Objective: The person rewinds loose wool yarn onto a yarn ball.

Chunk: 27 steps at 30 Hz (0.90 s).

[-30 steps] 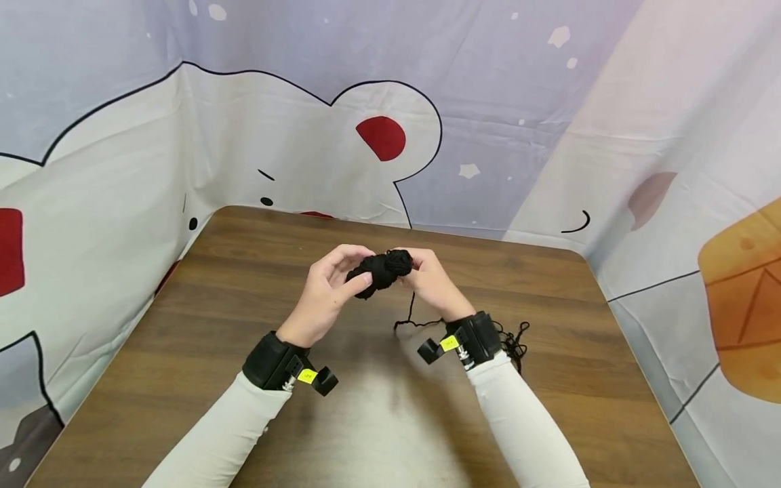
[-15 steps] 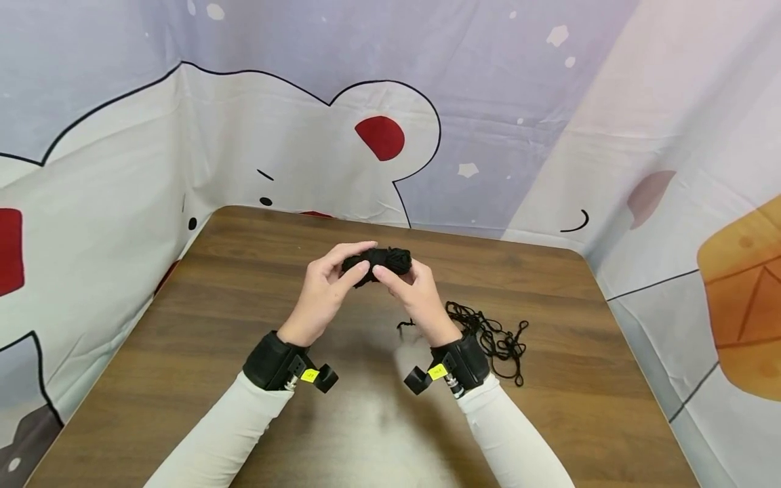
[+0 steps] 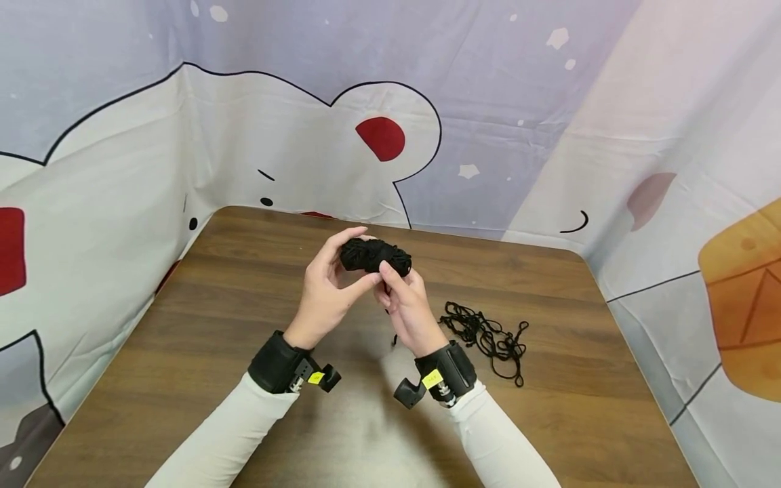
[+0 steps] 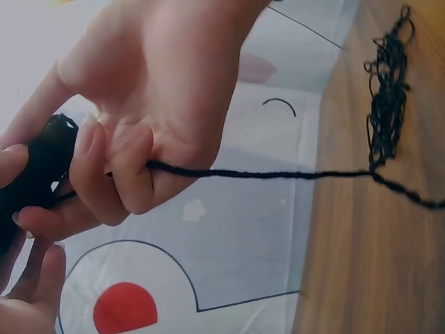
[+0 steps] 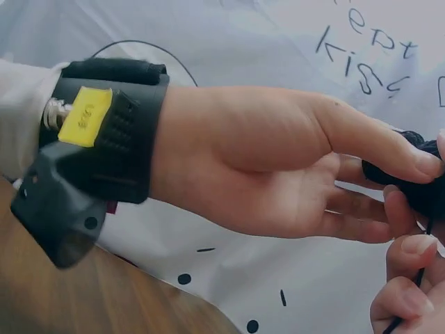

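A bundle of wound black yarn [image 3: 371,255] is held above the table between both hands. My left hand [image 3: 323,285] grips its left end, thumb in front and fingers behind. With its thumb on the bundle's front right, my right hand [image 3: 411,308] holds the other end. In the left wrist view, the right hand's curled lower fingers [image 4: 132,177] hold a yarn strand [image 4: 264,174], which runs from the bundle down to the table. The right wrist view shows the left thumb [image 5: 389,149] against the dark yarn; part of the bundle is cut off there.
A loose tangle of black yarn [image 3: 488,335] lies on the wooden table [image 3: 244,271], right of the right forearm. A patterned cloth [image 3: 500,122] hangs behind and beside the table. Each wrist wears a black strap with a small camera.
The right hand has come round from behind the bundle to its front and turned, lower fingers curling on the strand. The bundle has risen slightly and tilted. The tangle has come into fuller view.
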Each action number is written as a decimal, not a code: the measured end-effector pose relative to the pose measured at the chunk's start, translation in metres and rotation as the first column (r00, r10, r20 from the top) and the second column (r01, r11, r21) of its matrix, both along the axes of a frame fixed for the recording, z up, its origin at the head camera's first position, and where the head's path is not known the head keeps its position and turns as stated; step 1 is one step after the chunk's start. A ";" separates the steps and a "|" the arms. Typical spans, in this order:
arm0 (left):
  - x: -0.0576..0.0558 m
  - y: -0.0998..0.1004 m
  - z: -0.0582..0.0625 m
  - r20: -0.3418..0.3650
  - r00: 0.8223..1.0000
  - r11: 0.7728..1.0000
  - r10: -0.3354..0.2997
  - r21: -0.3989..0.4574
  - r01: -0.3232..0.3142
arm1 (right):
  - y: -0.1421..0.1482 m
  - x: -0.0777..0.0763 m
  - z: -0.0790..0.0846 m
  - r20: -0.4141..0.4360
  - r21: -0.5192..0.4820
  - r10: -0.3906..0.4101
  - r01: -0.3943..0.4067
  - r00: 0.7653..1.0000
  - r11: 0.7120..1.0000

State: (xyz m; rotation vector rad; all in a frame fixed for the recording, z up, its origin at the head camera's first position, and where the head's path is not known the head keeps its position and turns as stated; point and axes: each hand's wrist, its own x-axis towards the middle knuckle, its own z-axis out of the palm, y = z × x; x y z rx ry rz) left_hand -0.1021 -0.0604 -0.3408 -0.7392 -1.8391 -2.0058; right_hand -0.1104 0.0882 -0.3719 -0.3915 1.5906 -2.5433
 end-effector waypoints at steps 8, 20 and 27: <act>-0.004 -0.006 0.001 -0.018 0.998 0.998 0.058 -0.011 -0.059 | 0.000 -0.001 -0.004 -0.126 0.253 -0.016 0.048 0.992 0.966; -0.016 -0.020 0.000 0.048 0.999 0.992 0.022 -0.124 -0.015 | 0.019 0.008 0.034 -0.505 0.737 0.229 0.277 0.832 0.617; -0.025 -0.023 -0.017 0.098 0.978 0.971 -0.186 -0.136 0.198 | 0.034 -0.008 0.081 -0.556 0.751 0.248 0.352 0.793 0.559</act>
